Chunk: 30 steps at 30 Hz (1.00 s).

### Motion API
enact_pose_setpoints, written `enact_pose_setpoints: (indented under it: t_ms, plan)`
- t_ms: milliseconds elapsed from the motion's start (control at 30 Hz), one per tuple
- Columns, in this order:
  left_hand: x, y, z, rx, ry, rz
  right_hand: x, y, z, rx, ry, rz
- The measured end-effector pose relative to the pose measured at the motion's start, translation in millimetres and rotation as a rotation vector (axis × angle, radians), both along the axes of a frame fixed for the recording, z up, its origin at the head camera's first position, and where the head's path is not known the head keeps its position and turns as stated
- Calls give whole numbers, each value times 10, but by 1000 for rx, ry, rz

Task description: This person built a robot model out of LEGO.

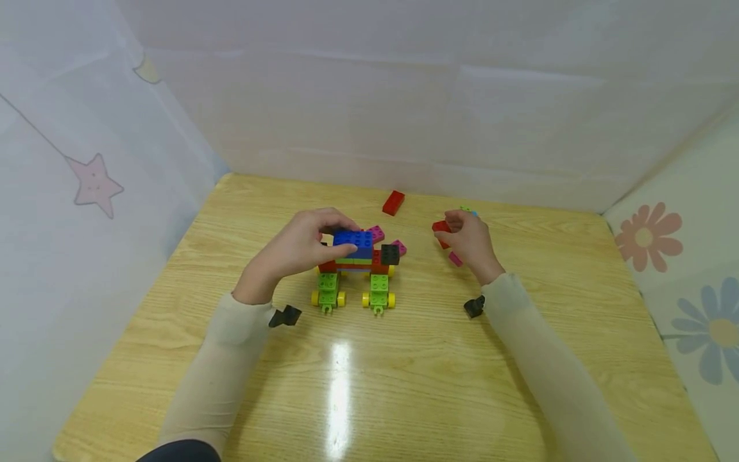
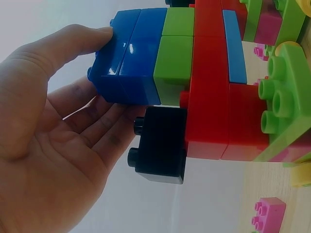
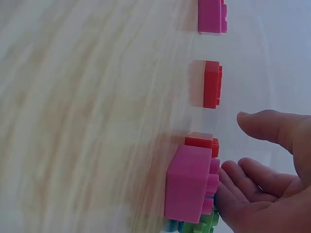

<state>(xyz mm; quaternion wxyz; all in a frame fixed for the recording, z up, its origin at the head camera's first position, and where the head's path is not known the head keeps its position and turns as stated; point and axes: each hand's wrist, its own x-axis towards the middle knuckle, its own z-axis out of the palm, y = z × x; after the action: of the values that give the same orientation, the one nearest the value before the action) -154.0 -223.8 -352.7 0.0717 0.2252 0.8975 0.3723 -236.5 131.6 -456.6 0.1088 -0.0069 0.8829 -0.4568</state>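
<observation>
My left hand (image 1: 297, 247) grips the blue bricks (image 1: 353, 242) on top of a toy-brick vehicle, thumb on the near side and fingers behind. Below the blue lie green bricks (image 2: 173, 63) and a red layer (image 2: 209, 97). A black brick (image 2: 163, 143) juts from one end. The base has light green wheel pieces (image 1: 379, 290) with yellow wheels. My right hand (image 1: 470, 242) hovers by a red brick (image 1: 441, 233), its fingers loosely bent. In the right wrist view its thumb stands apart from the bricks; a pink brick (image 3: 187, 184) sits near the fingers, contact unclear.
Another red brick (image 1: 394, 203) lies near the table's back edge. Pink bricks (image 1: 399, 247) are behind the vehicle. A green piece (image 1: 464, 208) shows partly behind my right hand. Cloth walls (image 1: 381, 128) border the wooden table (image 1: 416, 372) at the back and sides.
</observation>
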Motion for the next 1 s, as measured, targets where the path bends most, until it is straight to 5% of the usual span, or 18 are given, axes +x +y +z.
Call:
enact_pose_setpoints:
  t_ms: [1000]
  plan:
    - [-63,-49,-44,13,-47,28,7,16,-33,213,30,-3]
